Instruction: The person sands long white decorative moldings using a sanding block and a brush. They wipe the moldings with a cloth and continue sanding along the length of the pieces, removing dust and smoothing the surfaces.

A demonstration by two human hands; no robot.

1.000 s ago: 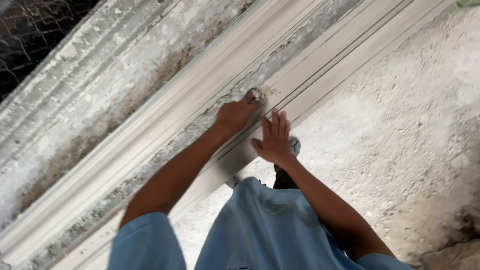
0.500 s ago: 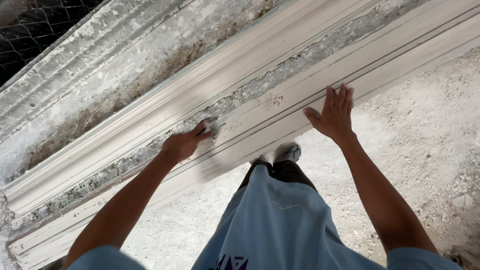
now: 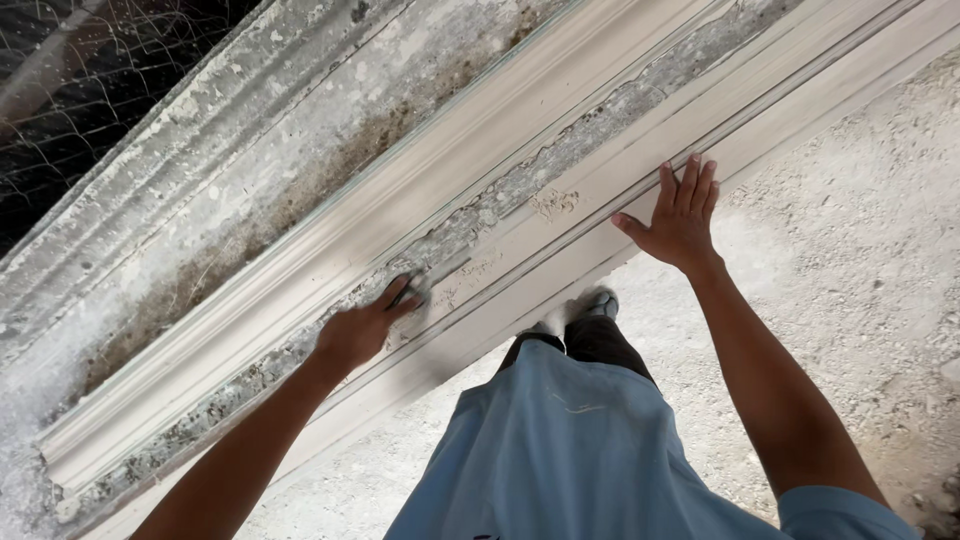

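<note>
My left hand presses a small grey pad against the peeling grey band of a long cream moulding; the fingers curl over the pad and hide most of it. My right hand lies flat with the fingers spread on the lower step of the same moulding, further right, and holds nothing. Flaked paint shows between the two hands.
A stained plaster wall rises behind the moulding, with wire mesh at the top left. Rough pale ground lies to the right. My blue shirt and one shoe fill the lower middle.
My left hand has slid with the pad leftward along the moulding. My right hand has shifted right, away from the left, and settled flat on the lower step.
</note>
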